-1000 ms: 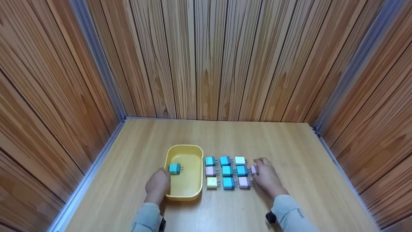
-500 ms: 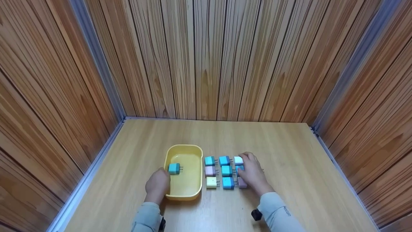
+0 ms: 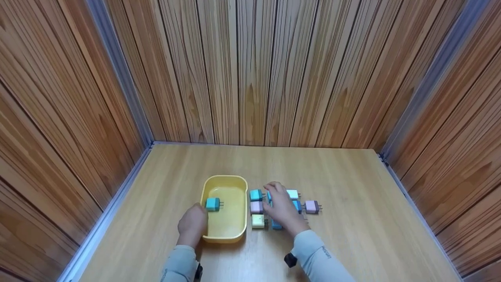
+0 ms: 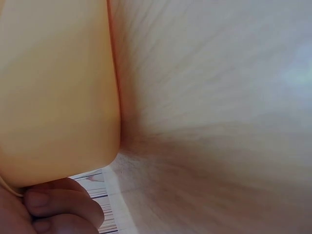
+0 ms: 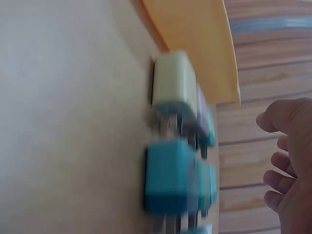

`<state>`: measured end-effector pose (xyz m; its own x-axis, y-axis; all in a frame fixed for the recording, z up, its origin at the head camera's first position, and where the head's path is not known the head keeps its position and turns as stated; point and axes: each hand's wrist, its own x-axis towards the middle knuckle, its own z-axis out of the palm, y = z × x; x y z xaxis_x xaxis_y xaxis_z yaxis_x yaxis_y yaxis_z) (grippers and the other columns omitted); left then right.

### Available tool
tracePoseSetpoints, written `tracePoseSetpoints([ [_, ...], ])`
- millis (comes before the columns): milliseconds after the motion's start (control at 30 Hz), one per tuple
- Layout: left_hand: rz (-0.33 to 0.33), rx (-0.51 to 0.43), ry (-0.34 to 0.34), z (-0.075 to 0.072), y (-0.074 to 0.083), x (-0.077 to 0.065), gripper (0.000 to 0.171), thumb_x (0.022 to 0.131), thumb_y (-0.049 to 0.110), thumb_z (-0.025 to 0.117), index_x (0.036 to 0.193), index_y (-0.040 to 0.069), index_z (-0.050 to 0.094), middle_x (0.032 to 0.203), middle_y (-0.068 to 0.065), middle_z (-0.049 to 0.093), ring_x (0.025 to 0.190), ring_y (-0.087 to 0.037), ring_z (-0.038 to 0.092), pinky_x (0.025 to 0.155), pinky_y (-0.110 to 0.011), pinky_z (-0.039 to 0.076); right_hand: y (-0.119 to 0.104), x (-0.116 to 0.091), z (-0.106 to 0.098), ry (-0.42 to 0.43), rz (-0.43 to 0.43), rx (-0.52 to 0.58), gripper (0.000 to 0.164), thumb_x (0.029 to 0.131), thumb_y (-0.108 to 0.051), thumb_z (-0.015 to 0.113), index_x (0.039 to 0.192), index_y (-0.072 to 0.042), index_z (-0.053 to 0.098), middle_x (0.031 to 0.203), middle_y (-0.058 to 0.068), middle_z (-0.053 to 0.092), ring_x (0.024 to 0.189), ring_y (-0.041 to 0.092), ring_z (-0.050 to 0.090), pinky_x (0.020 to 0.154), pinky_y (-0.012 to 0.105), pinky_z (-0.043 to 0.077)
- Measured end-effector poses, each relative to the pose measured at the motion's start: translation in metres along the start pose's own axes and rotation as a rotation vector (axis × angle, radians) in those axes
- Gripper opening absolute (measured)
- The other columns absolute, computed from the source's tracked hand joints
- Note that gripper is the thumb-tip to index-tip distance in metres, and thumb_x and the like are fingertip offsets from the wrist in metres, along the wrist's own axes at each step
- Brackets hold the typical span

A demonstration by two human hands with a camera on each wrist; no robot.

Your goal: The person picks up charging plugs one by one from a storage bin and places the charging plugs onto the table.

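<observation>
On the left, my left hand (image 3: 193, 223) grips the side of a yellow plastic tray (image 3: 231, 227); curled fingers (image 4: 63, 204) show against its wall in the left wrist view. One teal plug adapter (image 3: 212, 204) lies inside the tray. My right hand (image 3: 281, 206) hovers above the middle column of plug adapters, hiding part of them, fingers spread and holding nothing. Just left of it, a teal adapter (image 3: 255, 195), a lilac adapter (image 3: 256, 207) and a pale yellow adapter (image 3: 258, 221) form a column. In the right wrist view a blue adapter (image 5: 168, 175) lies below that hand.
To the right of my right hand lie a white adapter (image 3: 292, 194) and a separate lilac adapter (image 3: 312, 206), prongs pointing right. Wood-patterned walls (image 3: 250, 78) enclose the wooden table (image 3: 352, 219) at the back and both sides.
My right hand has swept left from the lilac adapter at the far right, across the adapters, to the middle column. That lilac adapter stays on the table. The left hand and tray have held still.
</observation>
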<state>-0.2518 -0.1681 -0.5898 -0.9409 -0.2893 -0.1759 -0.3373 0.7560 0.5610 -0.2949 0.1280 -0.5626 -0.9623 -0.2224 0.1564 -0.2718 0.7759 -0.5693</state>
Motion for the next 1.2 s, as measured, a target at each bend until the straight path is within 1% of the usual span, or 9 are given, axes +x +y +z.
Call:
tracePoseSetpoints([
  [133, -0.006, -0.003, 0.003, 0.001, 0.000, -0.001, 0.032, 0.107, 0.025, 0.036, 0.108, 0.005, 0.061, 0.083, -0.008, 0.060, 0.072, -0.024, 0.056, 0.064, -0.039, 0.045, -0.015, 0.002, 0.011, -0.035, -0.030, 0.018, 0.061, 0.095, -0.027, 0.071, 0.151, -0.022, 0.049, 0.156, 0.003, 0.041, 0.146, 0.025, 0.039, 0.115, 0.048, 0.039],
  [200, 0.004, 0.004, 0.017, 0.001, 0.000, -0.001, 0.032, 0.106, 0.024, 0.036, 0.106, 0.005, 0.061, 0.083, -0.008, 0.061, 0.072, -0.024, 0.057, 0.064, -0.041, 0.047, -0.022, 0.003, 0.017, -0.036, -0.080, 0.013, 0.059, 0.095, -0.026, 0.070, 0.150, -0.017, 0.050, 0.153, 0.005, 0.043, 0.144, 0.027, 0.042, 0.114, 0.049, 0.040],
  [367, 0.014, 0.023, 0.040, 0.002, 0.001, -0.001, 0.031, 0.105, 0.023, 0.037, 0.101, 0.005, 0.062, 0.082, -0.009, 0.063, 0.072, -0.024, 0.058, 0.065, -0.044, 0.049, -0.037, 0.005, 0.031, -0.044, -0.177, -0.028, 0.056, 0.094, -0.024, 0.069, 0.145, -0.007, 0.054, 0.147, 0.008, 0.048, 0.139, 0.028, 0.046, 0.114, 0.046, 0.041],
  [500, 0.009, 0.022, 0.042, 0.002, 0.002, 0.001, 0.030, 0.105, 0.023, 0.038, 0.101, 0.006, 0.062, 0.082, -0.008, 0.063, 0.071, -0.024, 0.057, 0.066, -0.044, 0.049, -0.049, 0.006, 0.038, -0.089, -0.147, -0.008, 0.059, 0.095, -0.031, 0.069, 0.148, -0.013, 0.052, 0.151, 0.004, 0.044, 0.141, 0.024, 0.044, 0.115, 0.045, 0.038],
  [633, 0.017, 0.026, 0.050, 0.001, 0.003, 0.002, 0.031, 0.105, 0.024, 0.039, 0.103, 0.005, 0.063, 0.084, -0.008, 0.064, 0.073, -0.024, 0.059, 0.068, -0.045, 0.050, -0.058, 0.006, 0.044, -0.139, -0.128, 0.012, 0.060, 0.097, -0.034, 0.067, 0.151, -0.018, 0.049, 0.155, 0.001, 0.041, 0.144, 0.021, 0.042, 0.115, 0.044, 0.039],
  [800, 0.019, 0.034, 0.060, 0.000, 0.003, 0.003, 0.031, 0.105, 0.024, 0.040, 0.105, 0.004, 0.064, 0.087, -0.010, 0.066, 0.075, -0.026, 0.062, 0.069, -0.047, 0.051, -0.067, 0.010, 0.052, -0.173, -0.134, -0.008, 0.059, 0.099, -0.035, 0.066, 0.152, -0.019, 0.047, 0.156, 0.000, 0.041, 0.145, 0.019, 0.041, 0.114, 0.042, 0.040],
  [1033, 0.009, 0.027, 0.062, 0.000, 0.002, 0.003, 0.030, 0.105, 0.024, 0.039, 0.103, 0.005, 0.063, 0.083, -0.009, 0.064, 0.072, -0.025, 0.060, 0.067, -0.045, 0.050, -0.075, 0.016, 0.069, -0.183, -0.150, 0.013, 0.055, 0.098, -0.026, 0.068, 0.149, -0.015, 0.050, 0.150, 0.002, 0.045, 0.140, 0.020, 0.045, 0.112, 0.040, 0.043],
  [1100, 0.011, 0.022, 0.067, 0.001, 0.002, 0.002, 0.030, 0.105, 0.024, 0.039, 0.102, 0.006, 0.063, 0.082, -0.008, 0.063, 0.071, -0.025, 0.059, 0.066, -0.045, 0.050, -0.075, 0.017, 0.074, -0.180, -0.163, -0.006, 0.054, 0.097, -0.025, 0.068, 0.148, -0.014, 0.051, 0.147, 0.003, 0.047, 0.138, 0.020, 0.047, 0.111, 0.039, 0.044],
  [1200, 0.014, 0.028, 0.085, 0.004, 0.002, 0.001, 0.030, 0.105, 0.024, 0.040, 0.101, 0.005, 0.063, 0.082, -0.009, 0.066, 0.071, -0.024, 0.062, 0.064, -0.046, 0.051, -0.077, 0.018, 0.078, -0.162, -0.201, -0.052, 0.054, 0.095, -0.022, 0.070, 0.145, -0.010, 0.054, 0.145, 0.006, 0.049, 0.135, 0.023, 0.050, 0.111, 0.040, 0.044],
])
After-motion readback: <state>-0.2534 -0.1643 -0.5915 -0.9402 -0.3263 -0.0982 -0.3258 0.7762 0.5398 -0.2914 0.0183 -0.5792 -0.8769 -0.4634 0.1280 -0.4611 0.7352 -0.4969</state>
